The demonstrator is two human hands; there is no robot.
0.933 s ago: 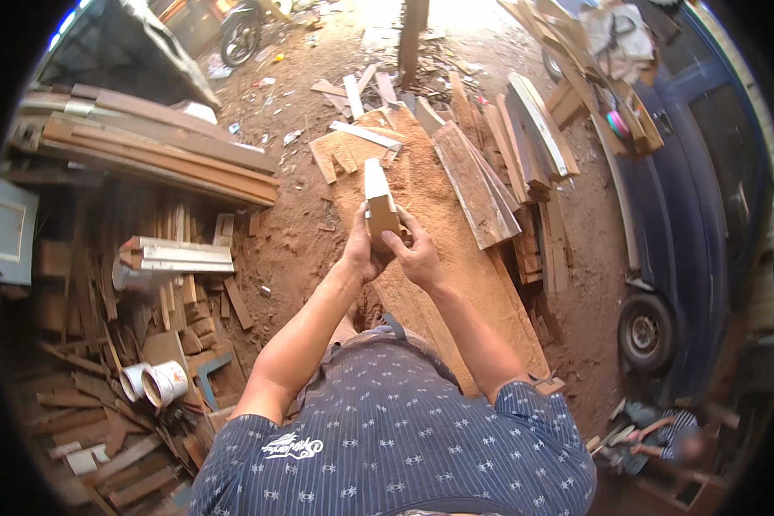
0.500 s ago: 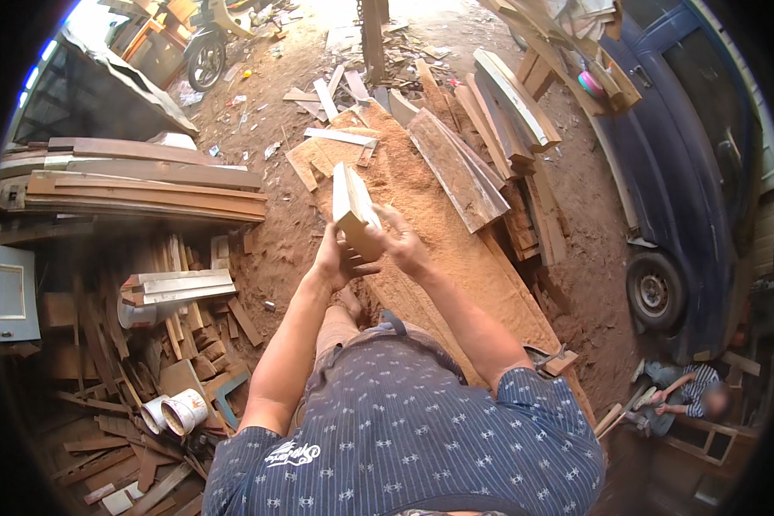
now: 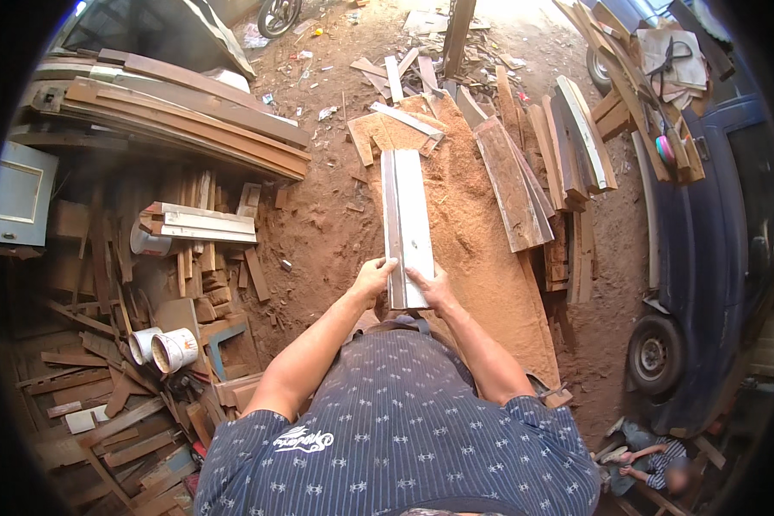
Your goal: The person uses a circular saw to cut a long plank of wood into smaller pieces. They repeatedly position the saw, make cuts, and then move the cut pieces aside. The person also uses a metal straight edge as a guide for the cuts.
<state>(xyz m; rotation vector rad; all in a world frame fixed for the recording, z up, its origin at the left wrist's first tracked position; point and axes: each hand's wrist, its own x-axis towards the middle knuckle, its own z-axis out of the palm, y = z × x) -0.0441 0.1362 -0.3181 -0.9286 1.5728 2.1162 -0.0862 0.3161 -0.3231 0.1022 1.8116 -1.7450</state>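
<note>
A short wooden board (image 3: 414,215), white on its broad face with a brown strip along the left side, points away from me over the bench (image 3: 469,219). My left hand (image 3: 375,279) is closed on its left edge by the near end, the thumb on the brown strip. Opposite it, my right hand (image 3: 433,287) grips the right edge with the thumb on the white face. The fingers beneath are hidden. Beyond the board's far end, a carpenter's square (image 3: 408,119) rests on wood pieces on the sawdust-covered bench.
Planks (image 3: 185,120) are stacked at the left, above scrap wood and white buckets (image 3: 175,351). More boards (image 3: 512,185) lean at the bench's right. A post (image 3: 458,39) stands ahead. To the right are a dark blue vehicle (image 3: 705,284) and a seated person (image 3: 654,464).
The board has been turned from an end-on tilt to show its long face, and both hands now hold its near end. My view has shifted left.
</note>
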